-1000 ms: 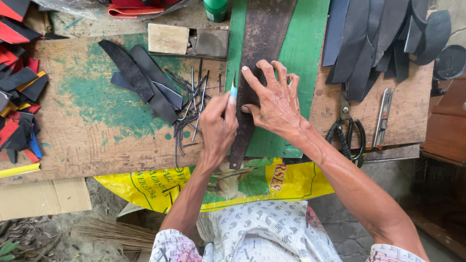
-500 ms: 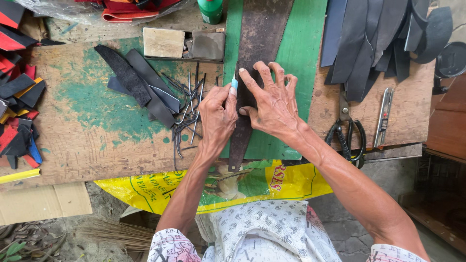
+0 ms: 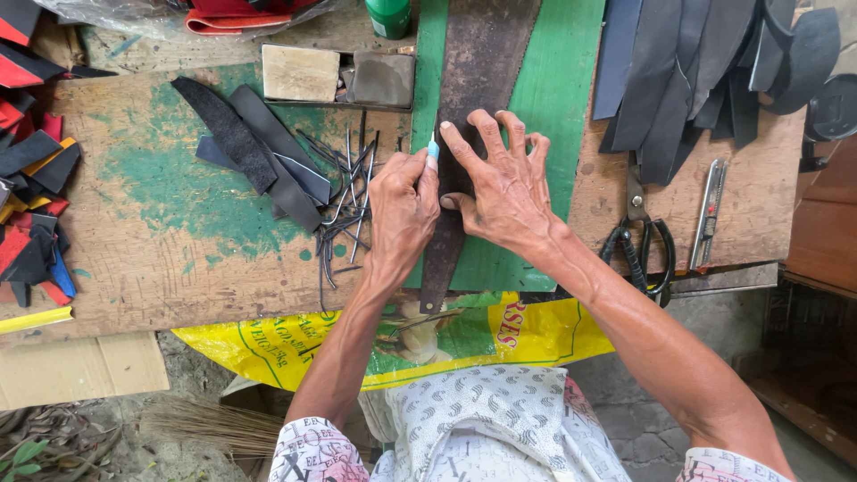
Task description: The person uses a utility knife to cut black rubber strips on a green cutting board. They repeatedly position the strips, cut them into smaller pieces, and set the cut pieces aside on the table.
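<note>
A long dark brown leather piece [image 3: 478,71] lies lengthwise on a green cutting mat [image 3: 553,98] on the worn wooden workbench [image 3: 161,259]. My right hand [image 3: 500,183] presses flat on the leather with fingers spread. My left hand [image 3: 402,210] is closed around a small knife with a light blue tip [image 3: 433,150], held at the leather's left edge beside my right fingers. A thin dark trimmed strip [image 3: 439,268] runs down from under my hands to the bench's near edge.
Dark strips [image 3: 259,152] and thin black offcuts [image 3: 344,196] lie left of my hands. Black scissors [image 3: 641,236] and a utility knife [image 3: 710,214] are at right, below stacked dark leather pieces [image 3: 705,62]. Red and black scraps [image 3: 31,205] crowd the left edge. A yellow sack [image 3: 295,344] hangs below.
Both hands have stayed on the leather, shifting slightly up along its left edge with the knife. The view has moved a little.
</note>
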